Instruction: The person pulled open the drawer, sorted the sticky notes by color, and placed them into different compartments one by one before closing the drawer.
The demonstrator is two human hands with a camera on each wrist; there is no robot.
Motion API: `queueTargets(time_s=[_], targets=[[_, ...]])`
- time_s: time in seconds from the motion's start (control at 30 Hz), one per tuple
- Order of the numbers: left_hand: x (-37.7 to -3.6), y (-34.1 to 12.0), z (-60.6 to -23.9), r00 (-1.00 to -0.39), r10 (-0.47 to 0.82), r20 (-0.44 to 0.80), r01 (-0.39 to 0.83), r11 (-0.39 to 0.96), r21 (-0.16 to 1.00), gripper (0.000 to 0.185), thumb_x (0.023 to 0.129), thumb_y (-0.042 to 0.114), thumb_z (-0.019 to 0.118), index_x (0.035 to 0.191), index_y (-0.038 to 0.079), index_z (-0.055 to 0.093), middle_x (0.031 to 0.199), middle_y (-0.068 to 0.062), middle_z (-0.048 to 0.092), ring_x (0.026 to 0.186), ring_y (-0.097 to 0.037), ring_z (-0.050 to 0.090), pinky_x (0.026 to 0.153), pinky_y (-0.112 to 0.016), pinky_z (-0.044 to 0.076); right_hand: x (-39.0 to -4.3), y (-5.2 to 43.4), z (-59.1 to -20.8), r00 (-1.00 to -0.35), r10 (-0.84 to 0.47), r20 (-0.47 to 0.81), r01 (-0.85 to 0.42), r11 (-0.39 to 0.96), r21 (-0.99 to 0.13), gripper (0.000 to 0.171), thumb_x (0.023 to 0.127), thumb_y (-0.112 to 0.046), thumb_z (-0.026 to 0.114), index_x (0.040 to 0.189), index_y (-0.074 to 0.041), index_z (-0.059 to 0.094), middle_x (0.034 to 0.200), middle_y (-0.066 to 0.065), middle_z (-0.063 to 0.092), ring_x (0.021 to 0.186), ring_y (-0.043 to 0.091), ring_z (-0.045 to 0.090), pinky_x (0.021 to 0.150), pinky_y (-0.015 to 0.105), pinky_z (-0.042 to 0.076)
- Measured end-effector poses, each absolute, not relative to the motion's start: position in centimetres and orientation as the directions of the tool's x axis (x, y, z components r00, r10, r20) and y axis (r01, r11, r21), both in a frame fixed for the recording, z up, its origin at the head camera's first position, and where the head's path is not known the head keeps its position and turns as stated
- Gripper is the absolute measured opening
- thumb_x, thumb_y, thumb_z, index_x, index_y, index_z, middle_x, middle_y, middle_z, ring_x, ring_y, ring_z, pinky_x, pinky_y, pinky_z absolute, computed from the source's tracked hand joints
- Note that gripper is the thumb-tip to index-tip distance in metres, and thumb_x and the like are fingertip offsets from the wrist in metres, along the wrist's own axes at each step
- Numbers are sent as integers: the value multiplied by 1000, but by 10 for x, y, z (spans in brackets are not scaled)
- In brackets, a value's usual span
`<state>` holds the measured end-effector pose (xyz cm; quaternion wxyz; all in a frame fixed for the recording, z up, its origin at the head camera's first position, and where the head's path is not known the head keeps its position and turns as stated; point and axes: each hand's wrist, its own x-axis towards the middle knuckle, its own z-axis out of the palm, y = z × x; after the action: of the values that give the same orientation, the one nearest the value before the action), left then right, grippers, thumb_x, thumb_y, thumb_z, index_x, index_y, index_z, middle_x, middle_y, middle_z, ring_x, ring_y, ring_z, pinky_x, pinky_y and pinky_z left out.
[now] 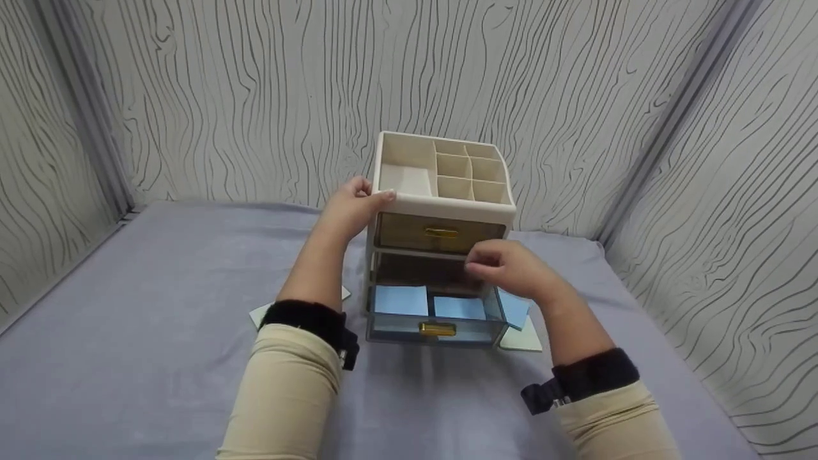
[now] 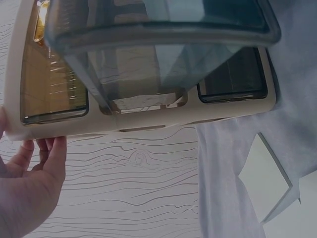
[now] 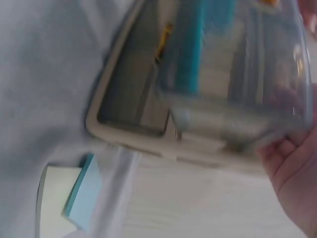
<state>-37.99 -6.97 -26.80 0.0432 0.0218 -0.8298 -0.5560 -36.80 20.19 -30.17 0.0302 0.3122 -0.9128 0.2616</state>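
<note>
A cream drawer organizer (image 1: 447, 203) with an open compartment top stands on the cloth. Its middle clear drawer (image 1: 402, 328) is pulled out, with two light-blue note pads (image 1: 400, 300) inside. My left hand (image 1: 348, 211) grips the organizer's upper left front edge, thumb on top; in the left wrist view its fingertips touch the side. My right hand (image 1: 511, 268) hovers above the drawer's right part, its fingers loosely bent and nothing seen in them. The right wrist view is blurred, with the right hand (image 3: 294, 173) partly behind the drawer.
Right of the organizer, a blue pad (image 1: 515, 310) overlaps a pale pad (image 1: 521, 338) on the grey cloth (image 1: 160, 358). Pale pads (image 2: 265, 178) lie to its left, partly covered by my left arm in the head view. A wood-patterned wall (image 1: 255, 96) rises behind.
</note>
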Motion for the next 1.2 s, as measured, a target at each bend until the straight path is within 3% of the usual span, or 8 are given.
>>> queueTargets(time_s=[0.17,0.3,0.47,0.6,0.73,0.93,1.2], targets=[[-380,-70,-267,-995,-85,44,8,380,925,36,84,44,61,93,13,44,106,-7,55,96,-22,50,84,-39,41,-376,233,-306,-875,-420,238,-447,515,-731,14,88,-7,51,76,0,53,75,5,52,74,20,53,71,33,46],[-380,-70,-267,-995,-85,52,17,376,927,36,83,43,62,91,13,44,104,-7,55,94,-22,49,82,-38,41,-386,250,-318,-924,-287,252,-369,496,-786,15,86,-3,45,74,2,50,76,9,52,73,21,54,73,34,49],[-380,-71,-267,-995,-83,46,12,372,928,36,83,43,62,92,13,44,107,-7,55,96,-23,49,84,-40,41,-399,262,-344,-974,-146,171,-222,727,-649,17,91,-14,47,89,-2,58,94,13,59,85,24,54,76,38,46],[-379,-71,-267,-996,-85,38,3,374,928,36,83,44,61,93,14,45,109,-7,55,99,-23,50,87,-41,41,-406,269,-368,-980,-164,115,-199,861,-469,23,90,-17,51,105,-1,58,106,18,59,100,34,52,85,48,42],[-379,-69,-268,-996,-82,44,11,366,930,35,83,43,61,92,14,45,109,-6,56,98,-23,50,86,-41,41,-406,273,-388,-981,-196,5,-185,914,-361,37,88,-18,56,119,1,53,118,25,53,112,42,46,91,54,37],[-379,-68,-270,-995,-82,56,24,353,935,35,83,43,62,91,13,45,110,-6,56,96,-22,49,85,-39,40,-403,274,-405,-980,-150,-131,-109,954,-279,51,89,-22,56,134,-2,41,131,28,43,123,47,32,97,58,28],[-379,-70,-269,-995,-84,56,24,344,939,35,83,43,62,93,14,46,112,-5,55,101,-22,50,89,-41,40,-407,267,-413,-980,-135,-146,-89,955,-281,53,90,-10,50,140,-7,33,138,27,35,129,47,22,100,60,21]])
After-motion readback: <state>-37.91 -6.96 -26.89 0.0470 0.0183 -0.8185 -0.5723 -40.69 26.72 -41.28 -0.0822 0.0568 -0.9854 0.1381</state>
